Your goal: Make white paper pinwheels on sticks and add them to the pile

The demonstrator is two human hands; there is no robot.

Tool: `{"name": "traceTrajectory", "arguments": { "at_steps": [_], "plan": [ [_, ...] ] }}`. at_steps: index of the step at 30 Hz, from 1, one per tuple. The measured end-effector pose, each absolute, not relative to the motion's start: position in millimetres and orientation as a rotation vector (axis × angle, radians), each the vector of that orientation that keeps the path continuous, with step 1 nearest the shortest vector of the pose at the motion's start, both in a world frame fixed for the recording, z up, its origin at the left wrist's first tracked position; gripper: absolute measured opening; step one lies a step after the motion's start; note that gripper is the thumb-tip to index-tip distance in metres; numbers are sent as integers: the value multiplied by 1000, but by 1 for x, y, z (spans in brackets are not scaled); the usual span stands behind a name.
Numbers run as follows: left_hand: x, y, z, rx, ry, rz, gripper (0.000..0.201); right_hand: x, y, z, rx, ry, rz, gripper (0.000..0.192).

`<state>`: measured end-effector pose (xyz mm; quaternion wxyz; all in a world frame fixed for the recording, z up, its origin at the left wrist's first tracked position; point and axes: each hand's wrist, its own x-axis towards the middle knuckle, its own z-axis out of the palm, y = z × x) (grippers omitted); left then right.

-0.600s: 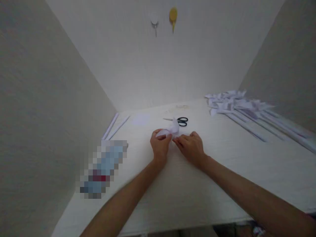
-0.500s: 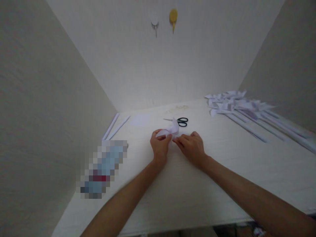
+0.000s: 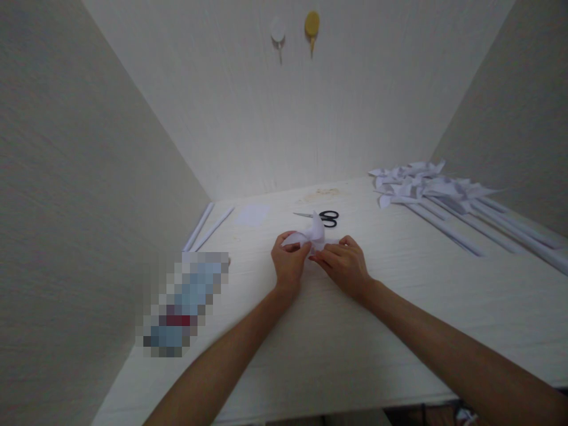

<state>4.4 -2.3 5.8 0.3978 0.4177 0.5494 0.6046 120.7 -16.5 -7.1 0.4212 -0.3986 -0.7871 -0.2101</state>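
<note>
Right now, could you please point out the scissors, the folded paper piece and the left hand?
scissors [image 3: 329,218]: head view, on the black handles.
folded paper piece [image 3: 316,232]: head view, its raised flap.
left hand [image 3: 288,264]: head view, the back.

White table [image 3: 399,307] (scissors [image 3: 323,217], pinwheels [image 3: 426,186])

Single head-worn view, looking forward and down from above the near edge of the white wood-grain table [image 3: 355,331]. Medium-close: both forearms enter from the bottom, the table fills the lower half. Pale back wall [image 3: 310,118] straight ahead, side panels at both edges.
</note>
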Motion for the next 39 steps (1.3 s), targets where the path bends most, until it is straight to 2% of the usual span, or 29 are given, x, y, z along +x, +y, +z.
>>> {"name": "traceTrajectory", "arguments": {
  "at_steps": [39],
  "plan": [
    [7,-6,12,1039,1391,1481,43,121,-16,-6,-1083,-1939,-451,35]
  ]
}}
